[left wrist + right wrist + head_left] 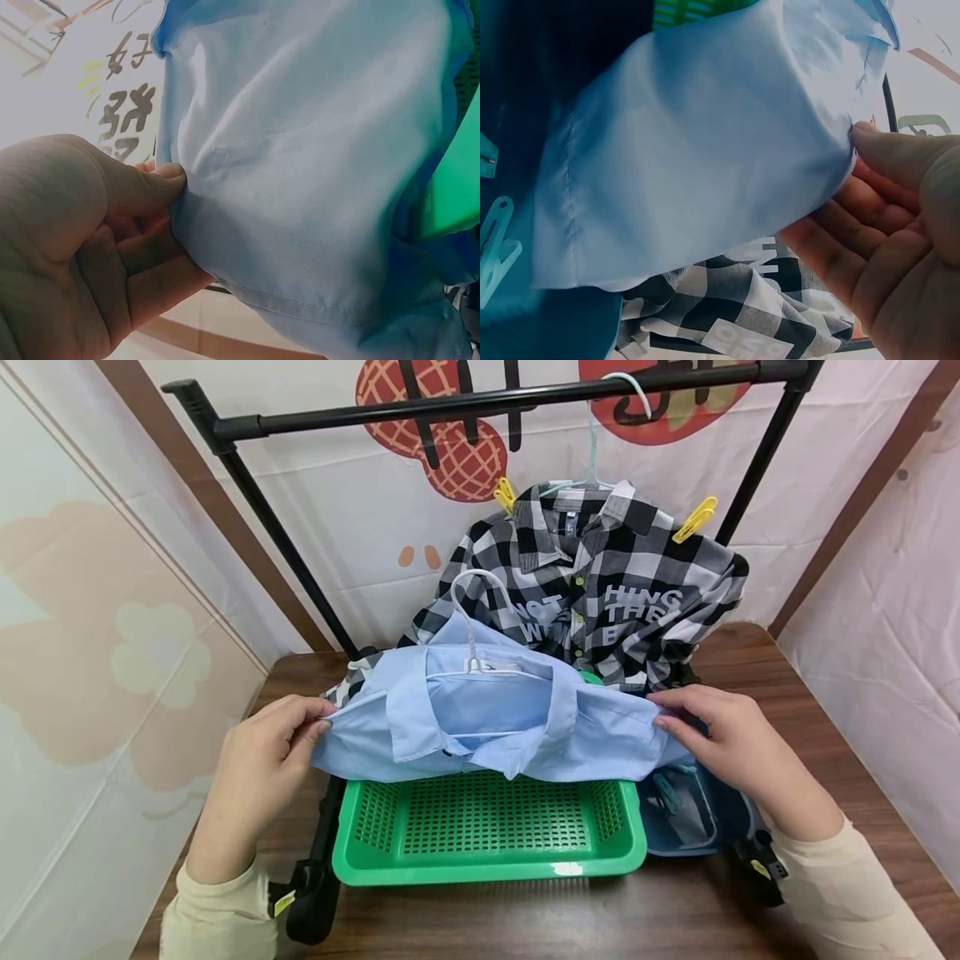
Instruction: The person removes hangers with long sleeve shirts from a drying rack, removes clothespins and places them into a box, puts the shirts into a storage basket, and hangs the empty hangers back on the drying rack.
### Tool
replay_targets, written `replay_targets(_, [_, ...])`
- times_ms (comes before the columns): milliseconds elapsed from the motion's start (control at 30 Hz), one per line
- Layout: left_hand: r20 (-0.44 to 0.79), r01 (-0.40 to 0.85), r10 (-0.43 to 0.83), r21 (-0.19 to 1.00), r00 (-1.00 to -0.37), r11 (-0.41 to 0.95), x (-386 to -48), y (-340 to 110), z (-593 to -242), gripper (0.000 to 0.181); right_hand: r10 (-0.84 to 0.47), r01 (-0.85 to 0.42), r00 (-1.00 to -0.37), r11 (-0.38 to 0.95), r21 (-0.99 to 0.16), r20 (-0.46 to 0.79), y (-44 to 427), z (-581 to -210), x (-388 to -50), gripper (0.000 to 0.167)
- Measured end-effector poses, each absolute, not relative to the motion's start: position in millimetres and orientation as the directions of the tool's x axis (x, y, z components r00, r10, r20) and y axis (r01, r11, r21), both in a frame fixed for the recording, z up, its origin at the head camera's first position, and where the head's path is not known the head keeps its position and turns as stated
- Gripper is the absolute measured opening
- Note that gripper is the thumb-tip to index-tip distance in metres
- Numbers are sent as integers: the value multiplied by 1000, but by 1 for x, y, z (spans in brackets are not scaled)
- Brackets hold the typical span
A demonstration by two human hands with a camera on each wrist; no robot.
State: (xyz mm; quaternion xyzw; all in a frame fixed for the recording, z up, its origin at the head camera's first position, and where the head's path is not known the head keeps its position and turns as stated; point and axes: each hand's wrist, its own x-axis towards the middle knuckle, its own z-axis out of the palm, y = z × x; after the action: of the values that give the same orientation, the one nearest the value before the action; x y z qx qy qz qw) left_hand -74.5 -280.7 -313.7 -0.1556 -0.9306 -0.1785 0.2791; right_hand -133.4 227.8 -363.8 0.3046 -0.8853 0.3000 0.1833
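Note:
A light blue collared shirt (pixel 495 739) is stretched between both hands above a green basket (pixel 487 868). Inside its collar sits a white hanger (pixel 471 635), its hook standing up at the neck. My left hand (pixel 258 768) pinches the shirt's shoulder at the left, thumb on top in the left wrist view, where the blue cloth (pixel 300 165) hangs down. At the right, my right hand (pixel 731 743) pinches the other shoulder between thumb and fingers; the sleeve (pixel 682 165) hangs from it in the right wrist view.
Behind, a black-and-white checked shirt (pixel 555 577) hangs on a black rack (pixel 450 410) by a pale hanger (pixel 592 452), with yellow clothespins (pixel 696 520) at its shoulders. A blue bin (pixel 693 835) holding teal clothespins (pixel 665 793) stands right of the basket on the wooden table (pixel 480 927).

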Motion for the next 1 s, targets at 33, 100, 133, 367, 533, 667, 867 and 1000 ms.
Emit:
replay_targets(33, [573,389,189,249,-797,887,-75,-280,-314,22,-430,-651,-744,636,-413,511,227,-364,-133,34])
replay_targets(100, [568,393,192,254,-801,884,-75,-279,-314,21,-421,-650,-742,642,-406,521,227,-364,-133,31])
replay_targets(133, [565,395,195,256,-801,882,-76,-278,-314,21,-416,-648,-742,645,-404,526,227,-364,-132,29])
replay_targets(367, [563,399,202,251,-801,882,-78,-276,-315,20,-408,-638,-751,651,-411,519,223,-366,-129,28])
replay_targets(533, [572,389,192,245,-798,888,-75,-276,-315,21,-436,-632,-765,650,-422,475,220,-367,-130,32])
replay_targets(667, [585,393,191,240,-789,888,-73,-275,-314,20,-450,-629,-772,639,-442,449,218,-368,-130,32])
replay_targets(867, [611,405,193,230,-768,885,-71,-273,-311,20,-451,-632,-773,613,-474,447,216,-368,-127,28])
replay_targets(1000, [623,416,199,225,-757,881,-70,-272,-310,21,-432,-634,-768,618,-465,472,217,-367,-127,26])
